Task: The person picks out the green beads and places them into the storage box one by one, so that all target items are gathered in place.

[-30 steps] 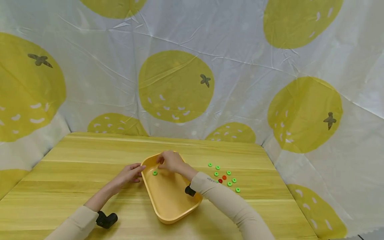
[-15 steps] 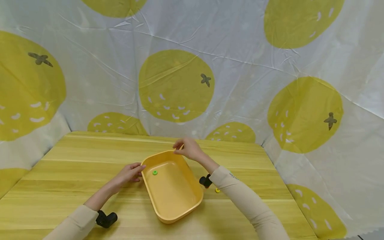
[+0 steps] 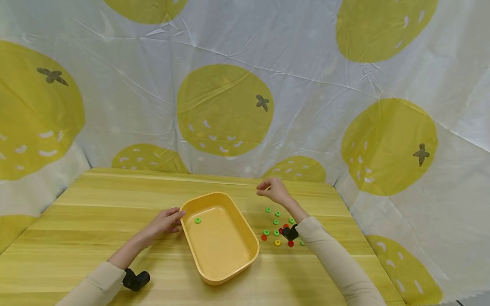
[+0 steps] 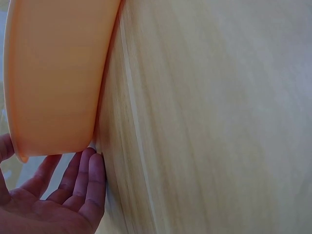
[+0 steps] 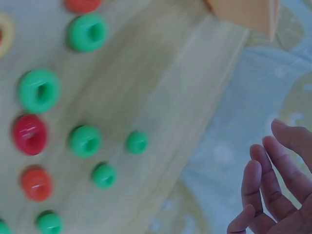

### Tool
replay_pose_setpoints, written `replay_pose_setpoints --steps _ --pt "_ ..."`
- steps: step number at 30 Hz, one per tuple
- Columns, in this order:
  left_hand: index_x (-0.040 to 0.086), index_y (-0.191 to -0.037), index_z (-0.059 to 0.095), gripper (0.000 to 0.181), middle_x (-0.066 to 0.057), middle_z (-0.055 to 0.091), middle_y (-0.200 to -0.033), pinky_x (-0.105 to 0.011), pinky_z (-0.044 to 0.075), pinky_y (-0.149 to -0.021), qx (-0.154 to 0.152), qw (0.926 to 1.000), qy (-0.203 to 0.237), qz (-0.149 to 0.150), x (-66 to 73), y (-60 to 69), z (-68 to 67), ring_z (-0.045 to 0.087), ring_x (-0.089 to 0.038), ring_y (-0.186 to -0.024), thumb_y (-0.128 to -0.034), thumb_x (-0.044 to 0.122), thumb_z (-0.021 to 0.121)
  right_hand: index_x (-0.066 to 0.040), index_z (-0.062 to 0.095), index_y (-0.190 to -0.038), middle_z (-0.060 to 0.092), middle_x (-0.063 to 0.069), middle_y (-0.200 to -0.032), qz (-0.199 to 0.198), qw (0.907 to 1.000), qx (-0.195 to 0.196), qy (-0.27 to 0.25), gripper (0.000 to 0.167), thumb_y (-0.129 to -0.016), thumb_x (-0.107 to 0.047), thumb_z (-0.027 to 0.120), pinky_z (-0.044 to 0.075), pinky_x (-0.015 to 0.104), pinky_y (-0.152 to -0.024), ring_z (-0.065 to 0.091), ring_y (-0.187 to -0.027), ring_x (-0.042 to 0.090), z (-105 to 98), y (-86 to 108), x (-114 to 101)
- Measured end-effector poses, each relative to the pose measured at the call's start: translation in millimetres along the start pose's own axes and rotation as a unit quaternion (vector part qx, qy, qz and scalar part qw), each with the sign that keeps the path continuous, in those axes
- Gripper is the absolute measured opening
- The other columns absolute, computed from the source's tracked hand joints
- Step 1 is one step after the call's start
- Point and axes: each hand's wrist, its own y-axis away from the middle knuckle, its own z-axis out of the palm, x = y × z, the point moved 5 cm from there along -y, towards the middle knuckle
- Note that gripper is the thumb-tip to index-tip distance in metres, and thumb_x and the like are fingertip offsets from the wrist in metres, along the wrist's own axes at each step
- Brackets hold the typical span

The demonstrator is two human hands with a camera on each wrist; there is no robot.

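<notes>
A yellow-orange plastic bin (image 3: 223, 250) sits on the table, with one green bead (image 3: 197, 220) inside near its far left corner. My left hand (image 3: 167, 221) holds the bin at its left side, the thumb over the rim and the fingers against the outer wall. In the left wrist view the hand (image 4: 63, 195) is around the bin's corner. My right hand (image 3: 274, 190) hovers above the far part of the table, right of the bin, with nothing between its loosely bent fingers. The right wrist view shows this hand (image 5: 278, 185) beyond the beads, touching none.
Right of the bin lie several loose ring-shaped beads: green (image 3: 276, 222), red (image 3: 291, 244), orange (image 3: 264, 237) and a yellow one (image 3: 277, 242). My right forearm and its black wrist camera (image 3: 290, 233) cover some. A fruit-print cloth (image 3: 226, 110) hangs behind the wooden table (image 3: 134, 199).
My right hand has come out of the bin, over its far rim and away to the right. The left hand, the bin and the green bead in it stay put.
</notes>
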Motion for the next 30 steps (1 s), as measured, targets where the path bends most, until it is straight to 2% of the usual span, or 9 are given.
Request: replay_pose_setpoints --steps 6,12,23,30 --pt "-0.014 -0.139 0.030 0.063 -0.022 0.062 -0.114 -0.031 0.055 -0.081 -0.001 1.0000 0.001 0.001 0.5 0.2 -0.7 0.063 -0.019 -0.098 -0.0999 0.033 0.043 0.003 0.073 -0.092 0.072 0.017 -0.091 0.033 0.9993 0.001 -0.015 0.015 -0.082 -0.009 0.071 0.050 0.023 -0.057 0.066 -0.075 0.023 2.6 14.3 33.1" --pt "-0.016 -0.142 0.021 0.069 -0.027 0.058 -0.119 -0.033 0.055 -0.083 0.007 0.9998 -0.006 -0.016 -1.1 0.0 -0.5 0.063 -0.016 -0.097 -0.0996 0.035 0.043 0.001 0.074 -0.092 0.073 0.013 -0.090 0.083 0.9958 0.011 -0.037 0.016 -0.082 -0.011 0.072 0.048 0.023 -0.058 0.063 -0.074 0.017 14.5 24.3 55.4" --pt "-0.015 -0.142 0.021 0.070 -0.027 0.057 -0.120 -0.034 0.054 -0.084 0.007 0.9998 -0.001 -0.018 -1.4 -0.2 -0.2 0.062 -0.015 -0.097 -0.0994 0.036 0.044 -0.001 0.075 -0.086 0.073 0.012 -0.085 0.136 0.9867 0.039 -0.080 0.011 -0.077 -0.008 0.075 0.052 0.025 -0.064 0.064 -0.071 0.015 29.0 33.9 73.9" --pt "-0.015 -0.142 0.021 0.070 -0.027 0.058 -0.120 -0.033 0.054 -0.083 0.006 0.9999 0.001 -0.016 -1.8 -0.8 -1.5 0.063 -0.016 -0.098 -0.0994 0.035 0.044 -0.005 0.075 -0.086 0.073 0.008 -0.082 0.144 0.9864 0.046 -0.064 0.012 -0.076 -0.011 0.077 0.051 0.025 -0.068 0.062 -0.070 0.011 31.4 32.7 79.1"
